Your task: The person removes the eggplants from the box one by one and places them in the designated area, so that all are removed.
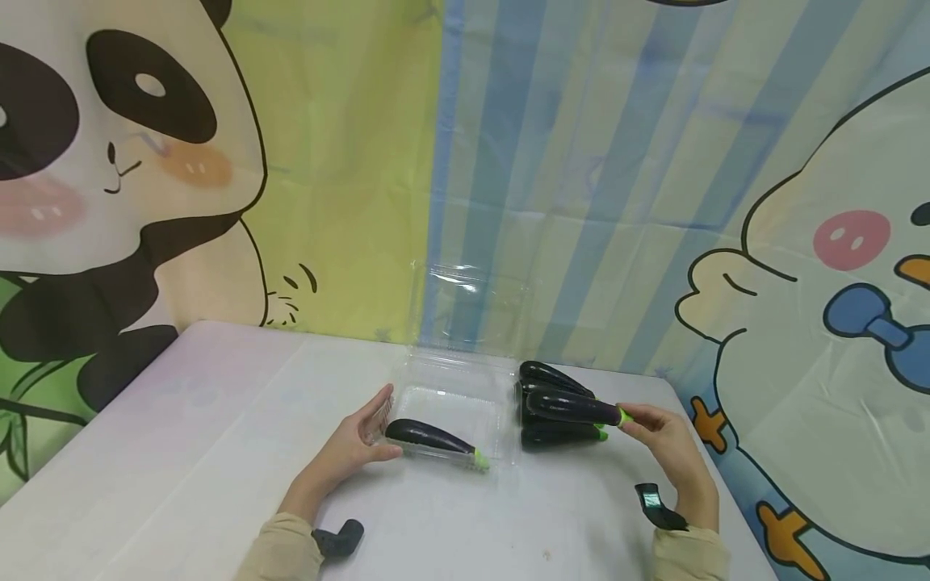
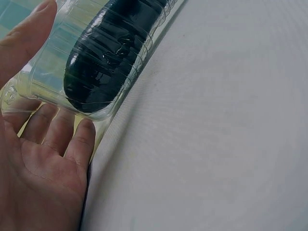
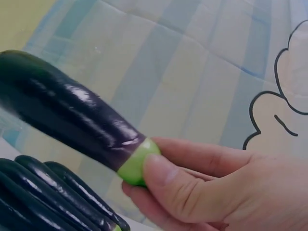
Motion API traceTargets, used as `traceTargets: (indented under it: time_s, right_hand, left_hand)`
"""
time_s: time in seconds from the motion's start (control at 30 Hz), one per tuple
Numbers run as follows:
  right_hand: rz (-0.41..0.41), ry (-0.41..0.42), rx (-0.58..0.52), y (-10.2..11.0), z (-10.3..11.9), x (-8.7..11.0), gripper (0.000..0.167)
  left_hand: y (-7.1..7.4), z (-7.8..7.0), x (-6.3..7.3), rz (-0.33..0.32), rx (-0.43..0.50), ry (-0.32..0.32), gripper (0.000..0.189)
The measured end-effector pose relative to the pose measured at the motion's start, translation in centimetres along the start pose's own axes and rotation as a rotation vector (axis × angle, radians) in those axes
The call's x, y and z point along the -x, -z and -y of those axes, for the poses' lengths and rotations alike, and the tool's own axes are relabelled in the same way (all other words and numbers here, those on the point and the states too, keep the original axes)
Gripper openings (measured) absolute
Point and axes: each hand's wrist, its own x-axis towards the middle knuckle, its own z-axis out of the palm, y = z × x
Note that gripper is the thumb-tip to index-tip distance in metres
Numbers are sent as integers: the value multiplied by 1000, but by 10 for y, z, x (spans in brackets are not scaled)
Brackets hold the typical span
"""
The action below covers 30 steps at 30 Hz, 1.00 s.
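A clear plastic clamshell box (image 1: 450, 403) lies on the table, its lid (image 1: 468, 278) raised at the back. One dark eggplant (image 1: 429, 436) with a green stem end rests inside along the near edge. My left hand (image 1: 356, 442) holds the box's left end, thumb toward the front and fingers along the side; the left wrist view shows the fingers (image 2: 55, 130) against its wall. With thumb and fingers, my right hand (image 1: 664, 440) pinches another eggplant (image 3: 77, 110) by its green cap. That eggplant is lifted above a pile of eggplants (image 3: 43, 192), its rounded end pointing left.
The eggplant pile (image 1: 559, 436) sits close to the box's right side. Behind the white table (image 1: 218, 452) hangs a printed cloth (image 1: 349, 161) with cartoon animals. Dark straps (image 1: 657, 508) are on both wrists.
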Motion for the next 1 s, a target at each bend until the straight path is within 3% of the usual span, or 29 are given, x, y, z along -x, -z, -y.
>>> traceTargets:
  time_s: [0.33,0.7,1.0]
  right_hand:
    - [160,-60,-69,-2,-23,0,47]
    - [260,-115,-120,-4,-46,-1,42]
    - [332,-129,-163,-7,-50,-2,37]
  left_hand:
    - [0,0,0,33,50,-21,103]
    - [2,4,-1,26,24,-22,102]
    - [2,4,-2,21,23,-16,102]
